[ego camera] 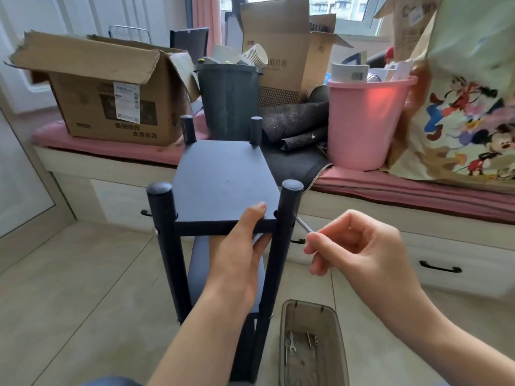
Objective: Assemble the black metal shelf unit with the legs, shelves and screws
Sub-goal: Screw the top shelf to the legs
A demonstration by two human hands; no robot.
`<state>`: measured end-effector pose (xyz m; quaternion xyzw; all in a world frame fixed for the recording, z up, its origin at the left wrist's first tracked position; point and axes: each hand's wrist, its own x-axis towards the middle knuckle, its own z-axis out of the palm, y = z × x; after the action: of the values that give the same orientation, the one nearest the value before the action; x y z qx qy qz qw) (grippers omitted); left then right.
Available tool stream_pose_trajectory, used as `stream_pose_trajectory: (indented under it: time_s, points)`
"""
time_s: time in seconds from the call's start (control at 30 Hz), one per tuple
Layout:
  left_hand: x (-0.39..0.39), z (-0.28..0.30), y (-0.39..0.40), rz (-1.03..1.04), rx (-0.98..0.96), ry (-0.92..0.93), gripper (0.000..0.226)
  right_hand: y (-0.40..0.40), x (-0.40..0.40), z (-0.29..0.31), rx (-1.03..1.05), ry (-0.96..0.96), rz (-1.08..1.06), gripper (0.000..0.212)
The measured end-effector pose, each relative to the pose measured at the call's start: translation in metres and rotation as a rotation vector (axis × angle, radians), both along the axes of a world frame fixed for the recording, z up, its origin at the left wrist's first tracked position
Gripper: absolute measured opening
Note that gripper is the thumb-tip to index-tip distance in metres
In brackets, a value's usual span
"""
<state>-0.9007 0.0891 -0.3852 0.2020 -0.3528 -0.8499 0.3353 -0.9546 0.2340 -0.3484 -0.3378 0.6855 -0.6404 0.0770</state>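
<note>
Black shelf unit [223, 185] stood upright | left hand [239, 246] gripped top shelf's near edge | right hand [354, 246] pinched slanted metal tool [304, 226]

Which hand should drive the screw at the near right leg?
Right, probably: the right hand already pinches the hex key at the near right leg, while the left hand grips the top shelf.

Shelf unit [223, 176] under left-hand grip – matte black, legs too. Tool in right-hand pinch – silver. Tray [312, 344] below it – smoky translucent grey. Beyond: bucket [365, 121] pink, bin [228, 101] dark green, bag [473, 112] cartoon-printed.
</note>
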Motion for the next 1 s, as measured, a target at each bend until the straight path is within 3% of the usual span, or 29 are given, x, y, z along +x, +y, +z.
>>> stream_pose_trajectory:
  time_s: [0.13, 1.0]
  points:
    - [-0.002, -0.002, -0.001, 0.027, 0.006, 0.027, 0.039, 0.003, 0.006, -0.004, -0.025, -0.005, -0.001, 0.012]
    - [0.0, -0.003, -0.001, -0.009, -0.018, 0.033, 0.011, -0.005, -0.009, -0.013, -0.107, -0.081, 0.091, 0.014]
